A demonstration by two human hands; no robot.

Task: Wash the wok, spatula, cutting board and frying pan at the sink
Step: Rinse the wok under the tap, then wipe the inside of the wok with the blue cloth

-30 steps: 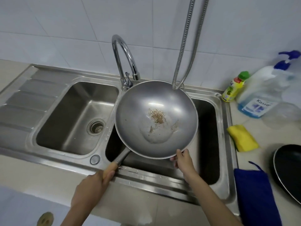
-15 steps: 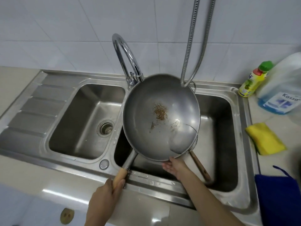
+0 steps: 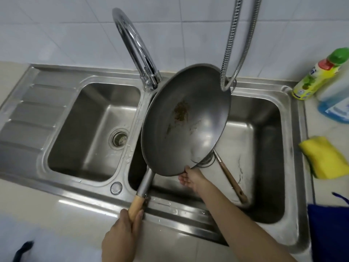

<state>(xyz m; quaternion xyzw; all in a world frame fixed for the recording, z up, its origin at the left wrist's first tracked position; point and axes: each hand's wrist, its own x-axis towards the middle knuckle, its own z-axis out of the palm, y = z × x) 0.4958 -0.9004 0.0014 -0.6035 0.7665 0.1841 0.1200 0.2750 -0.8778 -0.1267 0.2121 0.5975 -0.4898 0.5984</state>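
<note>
A grey steel wok [image 3: 188,129] with brown food residue near its middle is tilted steeply over the right sink basin [image 3: 264,148]. My left hand [image 3: 122,237] grips its wooden handle at the sink's front edge. My right hand [image 3: 190,179] supports the wok's lower rim from underneath, fingers on the rim. A spatula [image 3: 229,176] with a brown wooden handle lies in the right basin, its head hidden behind the wok. The cutting board and frying pan are out of view.
A chrome gooseneck faucet [image 3: 136,48] rises behind the divider, and a metal hose [image 3: 229,53] hangs to the wok's far rim. The left basin [image 3: 90,133] has a drain strainer. A yellow sponge [image 3: 324,157], dish soap bottle [image 3: 319,76] and blue cloth [image 3: 328,233] sit on the right counter.
The wok has been tipped from nearly flat to a steep tilt toward the right basin. The spatula slid out of it and now lies in the basin. The view shifted closer and left.
</note>
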